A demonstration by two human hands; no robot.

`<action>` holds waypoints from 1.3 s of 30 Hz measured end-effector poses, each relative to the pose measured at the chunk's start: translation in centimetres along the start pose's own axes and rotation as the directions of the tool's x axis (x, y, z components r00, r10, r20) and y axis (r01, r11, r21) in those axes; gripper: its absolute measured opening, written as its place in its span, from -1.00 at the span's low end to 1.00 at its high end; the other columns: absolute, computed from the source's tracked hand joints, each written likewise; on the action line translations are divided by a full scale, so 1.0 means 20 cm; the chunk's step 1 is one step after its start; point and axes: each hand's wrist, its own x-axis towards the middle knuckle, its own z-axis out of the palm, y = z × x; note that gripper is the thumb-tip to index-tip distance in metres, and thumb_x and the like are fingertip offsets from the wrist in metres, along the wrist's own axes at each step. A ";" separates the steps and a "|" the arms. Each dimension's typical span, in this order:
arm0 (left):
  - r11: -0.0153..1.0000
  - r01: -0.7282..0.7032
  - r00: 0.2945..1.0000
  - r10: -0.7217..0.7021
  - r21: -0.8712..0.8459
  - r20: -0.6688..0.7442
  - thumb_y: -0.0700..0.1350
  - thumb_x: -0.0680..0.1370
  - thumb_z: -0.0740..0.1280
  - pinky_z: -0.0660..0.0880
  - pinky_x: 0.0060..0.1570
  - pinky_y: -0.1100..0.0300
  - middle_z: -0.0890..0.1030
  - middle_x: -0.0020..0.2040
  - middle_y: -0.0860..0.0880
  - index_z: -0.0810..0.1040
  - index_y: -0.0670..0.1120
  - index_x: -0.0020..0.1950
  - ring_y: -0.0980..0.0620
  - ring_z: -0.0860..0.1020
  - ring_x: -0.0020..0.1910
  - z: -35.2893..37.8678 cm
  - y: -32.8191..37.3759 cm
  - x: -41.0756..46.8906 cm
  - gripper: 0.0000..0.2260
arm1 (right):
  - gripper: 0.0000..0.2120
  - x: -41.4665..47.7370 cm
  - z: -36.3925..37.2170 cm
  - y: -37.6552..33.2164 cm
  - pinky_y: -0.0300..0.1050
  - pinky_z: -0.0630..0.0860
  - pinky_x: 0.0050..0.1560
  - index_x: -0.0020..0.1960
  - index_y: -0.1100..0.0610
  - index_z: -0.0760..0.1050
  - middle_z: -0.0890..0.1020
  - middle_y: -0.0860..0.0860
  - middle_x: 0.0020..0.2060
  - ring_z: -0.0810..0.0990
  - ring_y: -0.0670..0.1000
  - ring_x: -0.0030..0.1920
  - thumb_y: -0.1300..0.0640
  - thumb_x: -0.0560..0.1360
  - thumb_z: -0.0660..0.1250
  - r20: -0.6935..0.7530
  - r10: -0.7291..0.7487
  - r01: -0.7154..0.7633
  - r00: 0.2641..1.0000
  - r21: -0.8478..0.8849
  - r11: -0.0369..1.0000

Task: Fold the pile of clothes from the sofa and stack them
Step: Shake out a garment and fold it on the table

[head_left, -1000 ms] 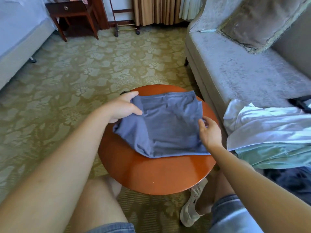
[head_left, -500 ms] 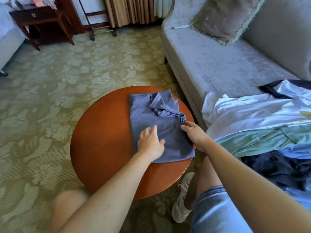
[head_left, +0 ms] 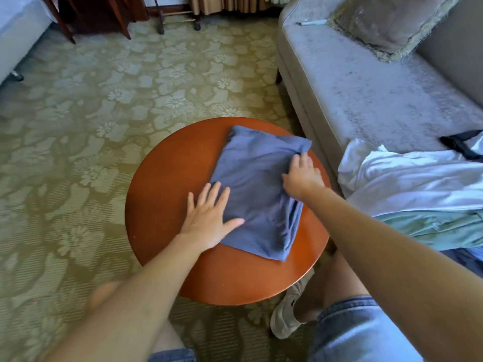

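The sofa (head_left: 366,100) is carrying a pile of unfolded clothes (head_left: 418,184), so most work is likely waiting. On the round surface (head_left: 162,205), one blue garment (head_left: 256,184) is lying folded; the left hand (head_left: 209,220) and right hand (head_left: 303,176) are pressing it flat, fingers spread.

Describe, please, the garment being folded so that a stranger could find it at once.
Beside the grey sofa stands a round reddish-brown table. On it lies a blue-grey garment. Unlike the white and mint clothes heaped on the sofa, it is folded flat.
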 end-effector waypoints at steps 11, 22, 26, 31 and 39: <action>0.762 0.520 0.812 -0.581 -0.385 -0.055 0.18 0.55 0.29 0.34 0.27 -0.10 0.22 0.48 -0.19 -0.06 -0.03 0.59 -0.22 0.26 0.41 -0.19 -0.33 0.07 -0.23 | -0.74 -0.20 -0.03 -0.07 0.06 0.31 0.14 0.06 0.13 0.53 0.61 0.12 0.01 0.55 0.19 0.08 0.00 0.56 0.16 -0.209 -0.089 0.066 0.974 -0.114 0.991; 0.652 0.489 0.860 -0.472 -0.579 0.194 0.07 0.48 0.45 0.37 0.26 0.00 0.29 0.51 -0.12 -0.13 0.00 0.60 -0.22 0.36 0.41 -0.20 -0.11 -0.02 -0.08 | -0.05 -0.29 -0.05 0.12 0.07 0.45 0.21 0.56 0.14 -0.09 0.33 0.24 0.40 0.43 0.27 0.30 -0.01 0.43 0.46 0.174 0.338 -0.372 0.925 0.596 0.711; 0.685 0.421 0.905 -0.359 -0.595 0.227 -0.08 0.53 0.43 0.37 0.19 0.07 0.27 0.52 -0.11 -0.13 0.03 0.60 -0.19 0.37 0.40 -0.21 -0.08 -0.01 -0.14 | -0.04 -0.40 -0.01 0.18 0.01 0.47 0.16 0.58 0.01 -0.17 0.42 0.15 0.37 0.49 0.21 0.25 0.07 0.45 0.45 0.162 0.232 -0.280 0.959 0.664 0.694; 0.722 0.322 0.943 -0.304 -0.613 0.137 -0.16 0.60 0.28 0.41 0.08 0.07 0.53 -0.05 0.04 -0.01 0.12 0.59 -0.09 0.52 -0.05 -0.14 -0.06 -0.10 -0.33 | -0.09 -0.46 -0.03 0.16 -0.15 0.33 0.22 0.58 -0.07 -0.19 0.28 0.06 0.49 0.35 0.13 0.42 0.11 0.52 0.41 0.162 0.076 -0.168 0.984 0.688 0.706; 0.677 0.291 0.945 -0.313 -0.676 0.094 -0.26 0.56 0.32 0.36 0.26 0.15 0.52 0.35 -0.09 0.52 -0.09 0.36 -0.12 0.46 0.33 -0.10 -0.18 -0.19 -0.64 | -0.51 -0.50 0.05 0.13 -0.15 0.24 0.43 0.36 0.08 0.49 0.47 0.03 0.38 0.35 0.06 0.44 0.41 0.50 0.19 0.083 -0.004 -0.052 0.997 0.665 0.745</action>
